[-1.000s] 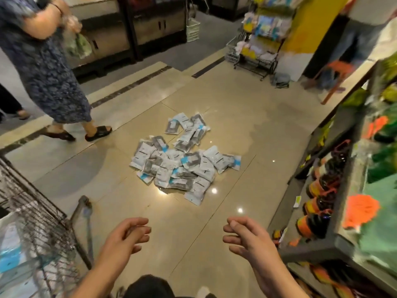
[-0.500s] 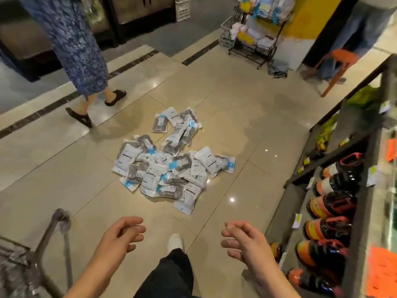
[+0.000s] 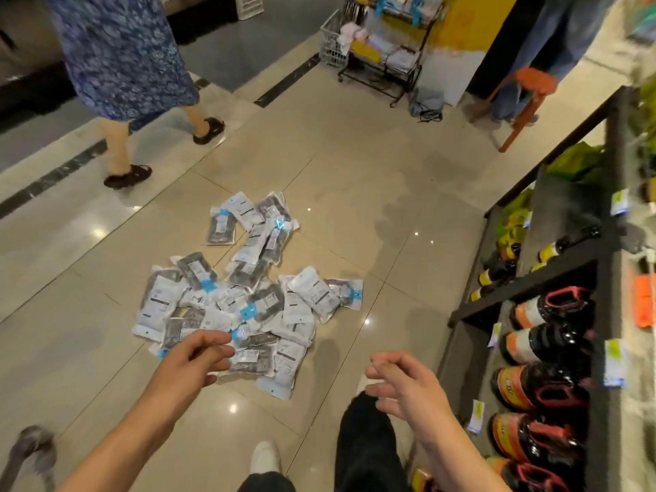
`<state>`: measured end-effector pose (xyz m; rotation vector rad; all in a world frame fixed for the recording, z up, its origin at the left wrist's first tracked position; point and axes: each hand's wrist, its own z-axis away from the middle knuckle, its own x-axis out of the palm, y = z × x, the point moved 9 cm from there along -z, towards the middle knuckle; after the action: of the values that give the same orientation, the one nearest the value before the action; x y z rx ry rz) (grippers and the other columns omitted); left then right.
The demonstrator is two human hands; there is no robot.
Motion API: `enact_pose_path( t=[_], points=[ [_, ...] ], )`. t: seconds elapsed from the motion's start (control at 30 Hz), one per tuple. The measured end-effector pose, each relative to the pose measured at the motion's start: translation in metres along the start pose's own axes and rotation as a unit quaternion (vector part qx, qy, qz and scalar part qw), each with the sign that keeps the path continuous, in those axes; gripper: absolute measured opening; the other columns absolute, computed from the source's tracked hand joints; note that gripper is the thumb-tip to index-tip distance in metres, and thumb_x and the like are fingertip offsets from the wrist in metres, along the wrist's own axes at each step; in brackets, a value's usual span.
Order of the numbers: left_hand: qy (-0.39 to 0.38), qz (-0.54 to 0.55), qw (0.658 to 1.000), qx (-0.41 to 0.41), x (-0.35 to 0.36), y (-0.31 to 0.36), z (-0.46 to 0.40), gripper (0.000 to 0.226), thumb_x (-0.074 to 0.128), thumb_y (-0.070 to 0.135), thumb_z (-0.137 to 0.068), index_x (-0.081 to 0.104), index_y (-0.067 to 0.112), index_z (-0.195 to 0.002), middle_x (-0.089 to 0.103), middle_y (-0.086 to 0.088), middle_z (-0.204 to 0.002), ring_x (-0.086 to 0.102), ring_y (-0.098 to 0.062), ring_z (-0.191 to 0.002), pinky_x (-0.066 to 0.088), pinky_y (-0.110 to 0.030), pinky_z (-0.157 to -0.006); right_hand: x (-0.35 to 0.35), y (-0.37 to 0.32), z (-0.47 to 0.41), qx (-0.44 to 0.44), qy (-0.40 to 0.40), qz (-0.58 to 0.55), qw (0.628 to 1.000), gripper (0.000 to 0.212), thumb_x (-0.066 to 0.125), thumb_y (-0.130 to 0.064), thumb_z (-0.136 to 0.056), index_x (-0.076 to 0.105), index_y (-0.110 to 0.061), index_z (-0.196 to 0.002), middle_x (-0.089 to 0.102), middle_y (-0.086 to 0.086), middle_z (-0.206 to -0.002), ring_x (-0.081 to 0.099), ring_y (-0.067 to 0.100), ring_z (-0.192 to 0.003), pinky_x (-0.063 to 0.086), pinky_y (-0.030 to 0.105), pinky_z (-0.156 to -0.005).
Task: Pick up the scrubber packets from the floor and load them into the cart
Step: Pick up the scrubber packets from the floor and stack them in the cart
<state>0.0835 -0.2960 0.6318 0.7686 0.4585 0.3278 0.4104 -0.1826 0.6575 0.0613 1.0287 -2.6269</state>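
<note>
the left hand (image 3: pixel 191 360) and right hand (image 3: pixel 401 385) reach forward, apart, fingers loosely curled and holding nothing. just past the left fingertips, the scrubber packets (image 3: pixel 248 292) lie heaped on the tiled floor (image 3: pixel 355 193). bottles (image 3: pixel 539 349) fill shelves at right; a passer-by (image 3: pixel 120 58) walks beyond.

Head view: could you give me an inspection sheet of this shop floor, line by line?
Surface: glossy beige tiled floor.
Job's things: pile of scrubber packets on the floor; only a grey cart handle shows, lower left.
Clutter: nothing seen.
Hands: left hand above the pile's near edge, right hand beside it; both loosely curled, empty.
Cables: dark cable by the wire rack.
Surroundings: bottle shelves on the right, a passer-by, orange stool.
</note>
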Motion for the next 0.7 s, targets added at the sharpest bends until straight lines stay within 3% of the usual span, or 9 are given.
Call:
enact_pose_path(
  t=[0.23,0.37,0.53,0.7],
  points=[
    [0.053,0.035,0.997,-0.039,0.068,0.054,-0.044,0.016,0.062,0.011,-0.1,0.073,0.02,-0.107,0.078,-0.004,-0.104,0.073,-0.023,-0.098,0.052,-0.038,-0.083,-0.035,-0.088,-0.105,-0.007,-0.052,0.06,0.997,0.011,0.063,-0.017,-0.1,0.074,-0.018,-0.104,0.078,0.007,-0.101,0.075,0.028,-0.092,0.059,0.046,-0.091],
    [0.075,0.074,0.992,-0.071,0.108,0.075,-0.058,0.012,0.065,0.01,-0.097,0.074,0.016,-0.103,0.078,-0.009,-0.1,0.072,-0.026,-0.094,0.049,-0.038,-0.08,-0.048,-0.128,-0.157,-0.01,-0.096,0.103,0.99,0.01,0.065,-0.02,-0.099,0.074,-0.02,-0.101,0.078,0.006,-0.098,0.074,0.021,-0.084,0.055,0.036,-0.079],
    [0.097,0.12,0.982,-0.108,0.134,0.084,-0.087,0.012,0.065,0.013,-0.098,0.073,0.016,-0.106,0.079,-0.008,-0.1,0.072,-0.024,-0.092,0.048,-0.038,-0.081,-0.048,-0.168,-0.215,-0.005,-0.117,0.148,0.982,0.01,0.065,-0.021,-0.099,0.075,-0.025,-0.096,0.078,0.002,-0.096,0.075,0.027,-0.092,0.054,0.035,-0.078],
    [0.105,0.147,0.974,-0.138,0.152,0.086,-0.154,0.013,0.064,0.011,-0.099,0.071,0.013,-0.109,0.078,-0.01,-0.103,0.072,-0.026,-0.096,0.049,-0.037,-0.081,-0.03,-0.195,-0.282,0.003,-0.121,0.194,0.973,0.007,0.069,-0.021,-0.096,0.076,-0.024,-0.096,0.076,0.003,-0.101,0.075,0.017,-0.082,0.053,0.022,-0.068]
  ],
)
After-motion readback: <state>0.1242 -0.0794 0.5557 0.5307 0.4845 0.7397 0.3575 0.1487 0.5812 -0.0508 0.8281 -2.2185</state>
